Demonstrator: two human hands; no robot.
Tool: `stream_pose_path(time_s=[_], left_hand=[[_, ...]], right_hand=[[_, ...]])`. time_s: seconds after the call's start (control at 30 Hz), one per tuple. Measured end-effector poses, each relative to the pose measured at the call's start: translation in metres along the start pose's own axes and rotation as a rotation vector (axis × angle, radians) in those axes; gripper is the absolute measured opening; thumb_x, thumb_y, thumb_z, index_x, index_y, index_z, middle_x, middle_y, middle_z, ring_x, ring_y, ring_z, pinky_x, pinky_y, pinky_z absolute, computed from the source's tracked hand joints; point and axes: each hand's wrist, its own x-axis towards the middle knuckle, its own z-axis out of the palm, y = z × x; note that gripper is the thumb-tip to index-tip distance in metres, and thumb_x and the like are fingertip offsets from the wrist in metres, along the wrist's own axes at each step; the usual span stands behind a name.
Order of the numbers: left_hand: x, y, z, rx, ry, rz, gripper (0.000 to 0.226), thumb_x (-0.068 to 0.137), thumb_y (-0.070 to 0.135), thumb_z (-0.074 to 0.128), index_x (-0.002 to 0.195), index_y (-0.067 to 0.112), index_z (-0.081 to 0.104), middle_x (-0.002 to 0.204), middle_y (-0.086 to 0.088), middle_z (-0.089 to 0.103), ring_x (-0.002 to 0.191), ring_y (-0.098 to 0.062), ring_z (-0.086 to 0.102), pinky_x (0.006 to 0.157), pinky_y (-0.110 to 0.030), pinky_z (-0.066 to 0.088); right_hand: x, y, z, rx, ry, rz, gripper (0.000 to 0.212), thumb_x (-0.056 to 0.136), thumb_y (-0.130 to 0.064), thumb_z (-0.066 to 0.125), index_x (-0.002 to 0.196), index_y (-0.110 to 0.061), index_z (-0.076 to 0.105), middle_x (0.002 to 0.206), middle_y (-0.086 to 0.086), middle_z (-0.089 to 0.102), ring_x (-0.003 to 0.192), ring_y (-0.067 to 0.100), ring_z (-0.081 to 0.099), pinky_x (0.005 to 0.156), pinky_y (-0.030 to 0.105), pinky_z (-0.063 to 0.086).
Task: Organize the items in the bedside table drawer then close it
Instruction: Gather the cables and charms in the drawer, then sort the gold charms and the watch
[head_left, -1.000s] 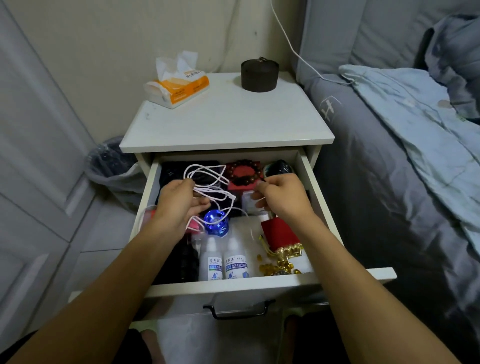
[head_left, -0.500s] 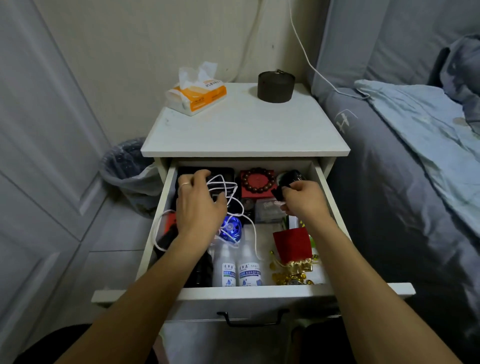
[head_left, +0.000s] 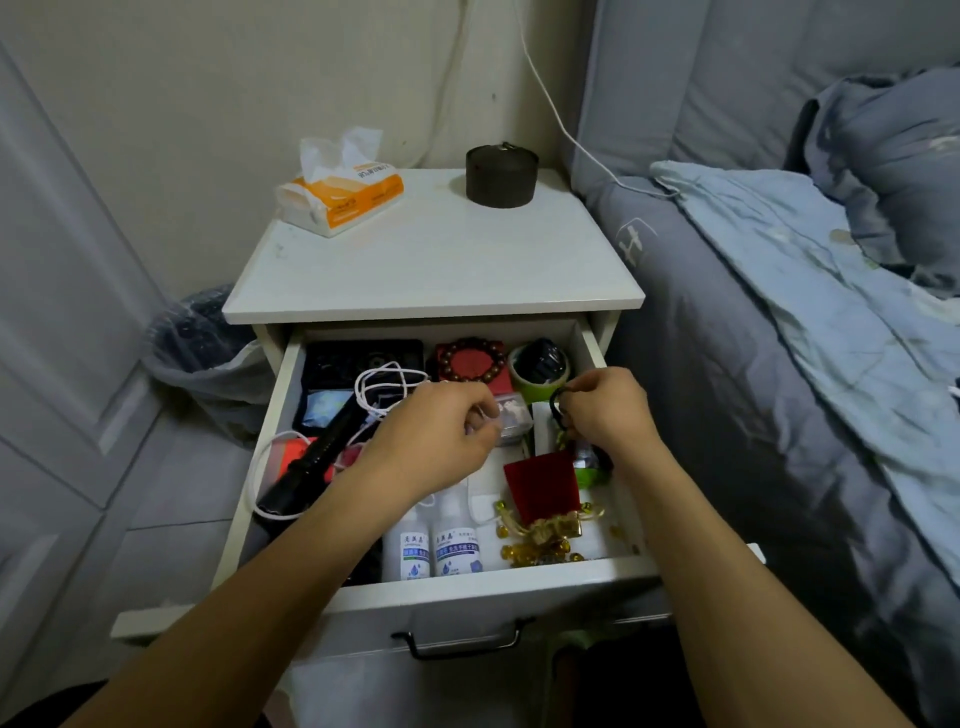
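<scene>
- The drawer (head_left: 457, 584) of the white bedside table (head_left: 431, 270) stands pulled out toward me, full of small things, with both my hands over its middle.
- My left hand (head_left: 436, 441) hangs above the drawer's centre, fingers curled under toward a small clear plastic box (head_left: 514, 421); whether they pinch anything I cannot tell, since the tips are tucked from sight.
- My right hand (head_left: 605, 410) sits just right of the left one, near the drawer's right wall, its fingertips pinching a thin black loop (head_left: 558, 408).
- A white cable (head_left: 384, 384) coils in the drawer just left of my left hand, with a slack loop running down by the drawer's left wall.
- A black flashlight (head_left: 311, 467) lies slantwise in the drawer's left half, under my left forearm.
- At the drawer's back are a red box with a bead bracelet (head_left: 470, 361) and a green roll of tape (head_left: 537, 371), beyond my knuckles.
- Two white bottles (head_left: 436, 551) lie at the drawer's front wall, beside a red pouch (head_left: 543, 486) with gold beads below my right wrist.
- On the table top above the drawer: a tissue pack (head_left: 340, 195) and a dark round tin (head_left: 501, 176).
</scene>
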Motion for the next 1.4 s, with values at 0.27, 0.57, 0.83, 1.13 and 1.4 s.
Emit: stream_pose_path(time_s=[0.27,0.57,0.83,1.13,1.4], left_hand=[[0.011,0.006,0.016,-0.100,-0.154,-0.041,0.004,0.089,0.031,0.068,0.092,0.029,0.067,0.084,0.012,0.066,0.078,0.000,0.062,0.075,-0.025,0.054],[0.043,0.021,0.052,0.182,-0.469,-0.047,0.042,0.081,0.036,0.077,0.116,0.015,0.066,0.110,0.000,0.068,0.099,-0.017,0.063,0.089,-0.034,0.053],[0.053,0.017,0.071,0.140,-0.385,-0.136,0.024,0.080,0.032,0.079,0.089,0.012,0.071,0.085,-0.003,0.067,0.079,-0.017,0.063,0.070,-0.031,0.051],[0.026,0.031,0.030,-0.387,0.046,0.043,0.011,0.086,0.018,0.074,0.094,0.024,0.076,0.086,0.011,0.071,0.080,-0.001,0.065,0.068,-0.013,0.049],[0.028,0.022,0.027,-0.975,0.002,-0.358,0.013,0.095,0.006,0.059,0.100,0.013,0.069,0.067,0.000,0.067,0.055,-0.010,0.055,0.054,-0.021,0.051]], right_hand=[[-0.007,0.019,-0.025,-0.141,-0.135,-0.062,0.036,0.086,-0.010,0.056,0.120,-0.013,0.065,0.116,0.011,0.064,0.097,0.026,0.065,0.075,0.029,0.054],[-0.022,0.037,-0.041,-0.310,-0.261,-0.127,0.024,0.089,-0.009,0.059,0.110,-0.018,0.067,0.115,0.009,0.065,0.098,0.024,0.065,0.084,0.036,0.057],[-0.027,0.041,-0.043,-0.344,-0.284,-0.183,0.028,0.088,-0.008,0.056,0.112,-0.019,0.066,0.120,0.009,0.059,0.100,0.024,0.062,0.080,0.032,0.055],[-0.022,0.041,-0.047,-0.277,-0.235,-0.222,0.023,0.091,-0.016,0.059,0.112,-0.021,0.065,0.114,0.007,0.062,0.092,0.021,0.064,0.072,0.028,0.055],[-0.030,0.031,-0.050,-0.056,-0.221,-0.208,0.051,0.088,-0.011,0.062,0.136,-0.025,0.049,0.113,-0.009,0.053,0.097,0.011,0.054,0.070,0.020,0.047]])
